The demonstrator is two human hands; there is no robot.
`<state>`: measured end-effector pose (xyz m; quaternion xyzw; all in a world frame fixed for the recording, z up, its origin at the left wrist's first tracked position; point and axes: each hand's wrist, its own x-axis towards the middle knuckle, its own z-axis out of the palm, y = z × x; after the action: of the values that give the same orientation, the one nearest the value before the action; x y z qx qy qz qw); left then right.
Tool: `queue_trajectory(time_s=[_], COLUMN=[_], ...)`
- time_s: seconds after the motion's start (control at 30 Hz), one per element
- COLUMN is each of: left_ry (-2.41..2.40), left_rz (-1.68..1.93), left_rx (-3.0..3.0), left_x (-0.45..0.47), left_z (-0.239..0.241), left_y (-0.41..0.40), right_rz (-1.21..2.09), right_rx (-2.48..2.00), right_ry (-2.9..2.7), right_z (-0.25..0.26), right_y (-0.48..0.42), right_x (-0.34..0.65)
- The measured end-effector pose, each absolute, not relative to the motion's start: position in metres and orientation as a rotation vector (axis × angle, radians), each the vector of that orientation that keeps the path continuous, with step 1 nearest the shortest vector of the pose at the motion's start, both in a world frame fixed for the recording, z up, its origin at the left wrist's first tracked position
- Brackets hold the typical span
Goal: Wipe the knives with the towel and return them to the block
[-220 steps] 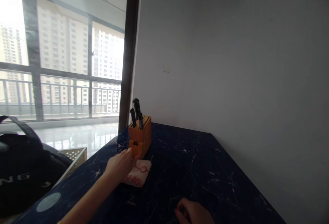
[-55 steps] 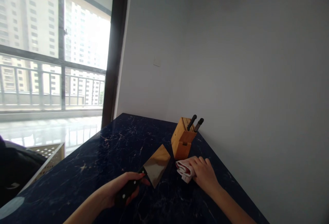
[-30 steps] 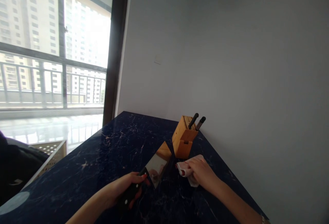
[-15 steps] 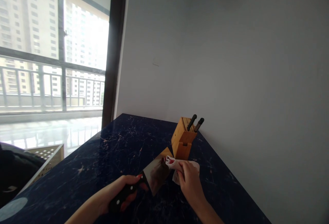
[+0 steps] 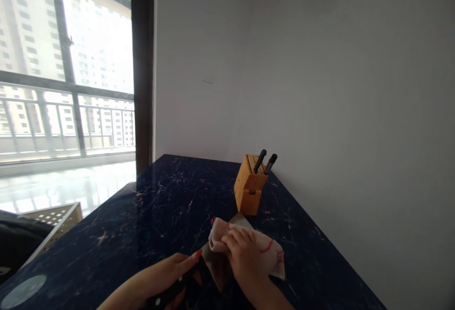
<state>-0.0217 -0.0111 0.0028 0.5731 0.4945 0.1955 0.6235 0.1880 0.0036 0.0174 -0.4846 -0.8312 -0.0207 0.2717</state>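
Note:
My left hand (image 5: 167,274) is wrapped round the black riveted handle of a cleaver (image 5: 216,268), whose broad steel blade points away and to the right. My right hand (image 5: 245,255) grips a folded white cloth with red markings (image 5: 273,253) and presses it on the face of the blade. Cloth and fingers hide the blade's middle; its far corner and its near lower part show. Just beyond the blade stands a wooden knife block (image 5: 245,191) with two black-handled tools in its slots.
All this is on a dark blue marbled table (image 5: 170,196). A pale round patch (image 5: 23,291) shows at its near left. Past the left edge are a perforated beige crate (image 5: 67,213) and a black item (image 5: 21,239). Grey walls (image 5: 320,111) border the right side; a window is at left.
My right hand has brought the cloth leftward over the blade, from its far edge to its middle. The view has shifted slightly. My left hand keeps its hold on the cleaver.

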Motion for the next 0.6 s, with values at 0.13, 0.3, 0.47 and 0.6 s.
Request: queue_trajectory(time_s=[0.13, 0.3, 0.47, 0.6], left_ry=[1.183, 1.223, 1.211, 1.207], left_rz=[0.471, 0.5, 0.533, 0.501], left_rx=[1.391, 1.466, 1.51, 1.493], left_x=[-0.014, -0.016, -0.018, -0.017], left_z=[-0.001, -0.001, 0.001, -0.003], left_y=[-0.011, -0.011, -0.013, -0.011], right_rz=[-0.285, -0.204, 0.034, 0.148], right_rx=[-1.458, -1.378, -1.172, -1.141], right_ry=[-2.204, -2.295, -2.333, -2.336], right_z=[0.012, 0.016, 0.026, 0.027], right_y=[0.017, 0.012, -0.012, -0.016], right_x=[0.199, 0.192, 0.18, 0.185])
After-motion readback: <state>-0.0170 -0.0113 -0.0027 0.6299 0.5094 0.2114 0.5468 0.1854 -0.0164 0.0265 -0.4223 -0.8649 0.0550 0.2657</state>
